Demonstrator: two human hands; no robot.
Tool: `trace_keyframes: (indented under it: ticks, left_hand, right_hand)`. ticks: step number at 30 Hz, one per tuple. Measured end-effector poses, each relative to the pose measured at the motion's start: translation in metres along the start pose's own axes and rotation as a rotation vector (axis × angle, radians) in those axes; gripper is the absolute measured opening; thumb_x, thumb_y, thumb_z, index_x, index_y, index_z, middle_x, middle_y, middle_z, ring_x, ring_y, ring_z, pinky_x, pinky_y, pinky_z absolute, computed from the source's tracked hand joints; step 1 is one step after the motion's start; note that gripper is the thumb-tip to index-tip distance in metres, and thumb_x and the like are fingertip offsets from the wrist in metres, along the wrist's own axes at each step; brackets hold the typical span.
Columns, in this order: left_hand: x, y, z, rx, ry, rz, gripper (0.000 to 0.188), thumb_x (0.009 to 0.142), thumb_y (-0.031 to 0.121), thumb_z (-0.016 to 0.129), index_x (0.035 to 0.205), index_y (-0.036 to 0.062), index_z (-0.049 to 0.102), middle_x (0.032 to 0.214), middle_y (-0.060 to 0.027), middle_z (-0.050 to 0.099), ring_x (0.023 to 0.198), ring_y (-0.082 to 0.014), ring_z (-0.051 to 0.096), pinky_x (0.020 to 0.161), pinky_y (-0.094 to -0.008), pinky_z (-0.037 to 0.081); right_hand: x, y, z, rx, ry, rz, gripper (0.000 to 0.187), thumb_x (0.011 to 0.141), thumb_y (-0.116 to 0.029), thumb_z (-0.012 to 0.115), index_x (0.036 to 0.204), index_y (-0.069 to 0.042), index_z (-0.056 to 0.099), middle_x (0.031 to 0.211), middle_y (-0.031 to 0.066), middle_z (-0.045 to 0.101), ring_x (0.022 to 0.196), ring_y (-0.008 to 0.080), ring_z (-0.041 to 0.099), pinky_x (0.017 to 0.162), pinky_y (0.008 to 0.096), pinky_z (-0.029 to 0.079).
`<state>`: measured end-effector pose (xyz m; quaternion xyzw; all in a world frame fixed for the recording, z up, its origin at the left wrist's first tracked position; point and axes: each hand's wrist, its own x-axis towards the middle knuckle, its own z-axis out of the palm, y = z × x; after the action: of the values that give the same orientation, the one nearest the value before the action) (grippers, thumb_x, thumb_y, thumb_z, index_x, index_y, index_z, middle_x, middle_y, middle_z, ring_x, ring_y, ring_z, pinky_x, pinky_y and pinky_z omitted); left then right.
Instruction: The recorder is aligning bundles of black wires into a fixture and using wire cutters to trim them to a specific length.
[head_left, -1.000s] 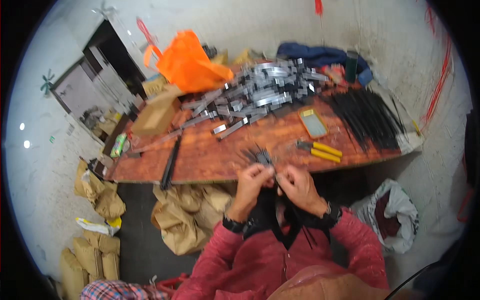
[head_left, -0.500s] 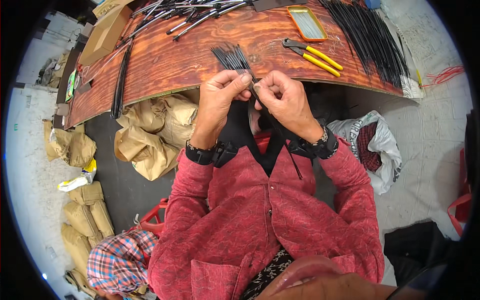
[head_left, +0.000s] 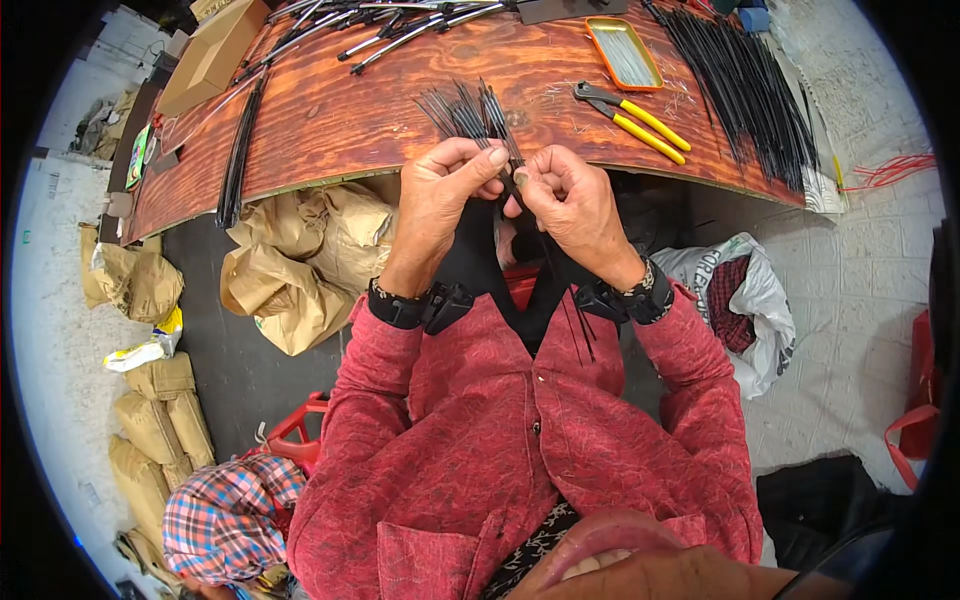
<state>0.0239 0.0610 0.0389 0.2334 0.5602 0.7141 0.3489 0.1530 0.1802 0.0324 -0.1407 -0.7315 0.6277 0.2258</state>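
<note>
My left hand (head_left: 448,195) is closed on a bundle of thin black rods (head_left: 455,115), whose upper tips fan out above the table's near edge. A narrower cluster of the rods (head_left: 492,108) leans apart from the rest, beside the fingertips of my right hand (head_left: 572,200). That hand pinches rods between thumb and fingers, close to my left thumb. A few lower ends (head_left: 583,330) hang below, in front of my red jacket. How many rods each hand holds is hidden by the fingers.
Yellow-handled pincers (head_left: 645,128) and an orange-rimmed tray (head_left: 596,55) of thin pale pins lie at right, near a large pile of black rods (head_left: 745,90). More rods (head_left: 240,150) overhang the table (head_left: 340,120) at left. A cardboard box (head_left: 212,62) stands behind; brown paper (head_left: 290,290) lies below.
The rod tips have spread wider and a narrow cluster has separated toward the right. The lower hanging ends have shifted and splayed. Both hands stay nearly in place.
</note>
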Motion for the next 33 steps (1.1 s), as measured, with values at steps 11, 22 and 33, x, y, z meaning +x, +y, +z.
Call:
trace_keyframes:
  ticks: [11, 22, 33]
  left_hand:
    - [-0.004, -0.002, 0.003, 0.018, -0.010, -0.001, 0.018, 0.088, 0.018, 0.074, 0.094, 0.0011, 0.071, 0.078, -0.0013, 0.067, 0.067, -0.0081, 0.062, 0.063, -0.0219, 0.049]
    - [-0.008, -0.003, 0.006, -0.001, 0.007, 0.012, 0.017, 0.088, 0.017, 0.075, 0.092, 0.0012, 0.071, 0.077, -0.0014, 0.067, 0.066, -0.0078, 0.061, 0.061, -0.0217, 0.049]
    - [-0.009, -0.008, 0.004, -0.033, -0.015, 0.018, 0.017, 0.088, 0.018, 0.075, 0.087, 0.0016, 0.069, 0.073, -0.0009, 0.066, 0.064, -0.0075, 0.061, 0.060, -0.0211, 0.048]
  right_hand:
    - [-0.006, 0.007, -0.009, -0.201, -0.002, -0.100, 0.014, 0.099, -0.013, 0.054, 0.095, 0.000, 0.053, 0.073, 0.0060, 0.070, 0.057, 0.0055, 0.057, 0.053, 0.0228, 0.045]
    - [-0.009, 0.001, -0.009, -0.140, -0.045, -0.031, 0.014, 0.100, -0.013, 0.052, 0.097, 0.000, 0.049, 0.070, 0.0086, 0.069, 0.057, 0.0088, 0.060, 0.052, 0.0239, 0.046]
    - [-0.016, -0.006, -0.003, -0.229, -0.087, -0.073, 0.013, 0.102, -0.013, 0.047, 0.100, 0.000, 0.048, 0.063, 0.0058, 0.062, 0.048, 0.0102, 0.054, 0.047, 0.0247, 0.043]
